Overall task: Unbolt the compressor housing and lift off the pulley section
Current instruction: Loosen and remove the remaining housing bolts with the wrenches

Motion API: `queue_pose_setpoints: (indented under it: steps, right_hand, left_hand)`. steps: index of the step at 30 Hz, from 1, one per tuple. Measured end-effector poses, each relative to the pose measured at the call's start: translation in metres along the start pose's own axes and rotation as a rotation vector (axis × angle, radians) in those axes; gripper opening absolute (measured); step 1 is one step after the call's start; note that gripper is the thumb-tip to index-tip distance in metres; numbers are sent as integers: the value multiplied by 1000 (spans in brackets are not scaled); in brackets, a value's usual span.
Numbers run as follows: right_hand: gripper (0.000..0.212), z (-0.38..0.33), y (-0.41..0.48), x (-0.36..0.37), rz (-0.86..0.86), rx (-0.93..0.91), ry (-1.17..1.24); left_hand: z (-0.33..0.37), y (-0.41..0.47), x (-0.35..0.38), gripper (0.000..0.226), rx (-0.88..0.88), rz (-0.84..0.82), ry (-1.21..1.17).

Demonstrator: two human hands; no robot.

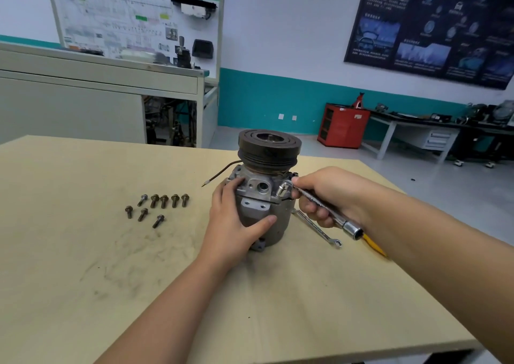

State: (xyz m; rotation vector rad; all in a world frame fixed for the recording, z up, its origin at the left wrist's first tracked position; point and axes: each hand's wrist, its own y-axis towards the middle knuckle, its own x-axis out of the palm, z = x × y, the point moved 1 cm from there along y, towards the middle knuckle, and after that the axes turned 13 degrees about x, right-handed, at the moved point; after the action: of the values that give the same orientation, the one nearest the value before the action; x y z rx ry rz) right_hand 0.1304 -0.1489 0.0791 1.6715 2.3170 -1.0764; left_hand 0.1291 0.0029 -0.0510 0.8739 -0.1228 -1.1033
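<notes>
A grey compressor [257, 196] stands upright on the wooden table [139, 266], its dark pulley section [269, 148] on top. My left hand [232, 224] wraps around the housing's left and front side, thumb across the lower body. My right hand [325, 194] grips a chrome socket driver [319, 205] with a yellow handle end [374, 245]. Its socket end [283, 189] sits against the housing's upper right flange. Several removed bolts [158, 205] lie on the table to the left.
A combination spanner [317, 228] lies on the table right of the compressor, partly under my right hand. A brown wire [219, 173] sticks out left from under the pulley. Behind are a grey cabinet, a red tool cart [343, 125] and a workbench.
</notes>
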Motion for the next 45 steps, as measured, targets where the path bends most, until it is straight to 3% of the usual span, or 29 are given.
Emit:
queue_pose_setpoints:
  steps: [7, 16, 22, 27, 29, 33, 35, 39, 43, 45]
  right_hand:
    - [36, -11, -3, 5, -13, 120, 75]
    - [38, -13, -5, 22, -119, 129, 337]
    - [44, -8, -3, 32, -159, 142, 390]
    - [46, -7, -14, 25, -119, 187, 381]
    - [44, -9, -17, 23, -81, 165, 321]
    - [29, -10, -17, 28, -12, 111, -17]
    - [19, -10, -20, 30, -74, 139, 12]
    - [19, -9, -22, 27, -96, 123, 1]
    - [18, -11, -19, 18, 45, 34, -350]
    - [4, -10, -20, 12, 107, 1, -595]
  left_hand:
    - [3, 0, -1, 85, 1, 5, -16]
    - [3, 0, -3, 81, 12, -2, -28]
    - [6, -1, -3, 92, -2, -6, -66]
    - [1, 0, -2, 84, 1, 1, -1]
    - [0, -1, -1, 83, 18, 10, 24]
    - [6, -1, 7, 80, 25, 62, 91]
    - [9, 0, 12, 82, 11, 76, 137]
    - [11, 3, 15, 85, -29, 55, 194]
    - [12, 5, 12, 77, 5, 52, 226]
    - [11, 6, 10, 70, 21, 54, 218]
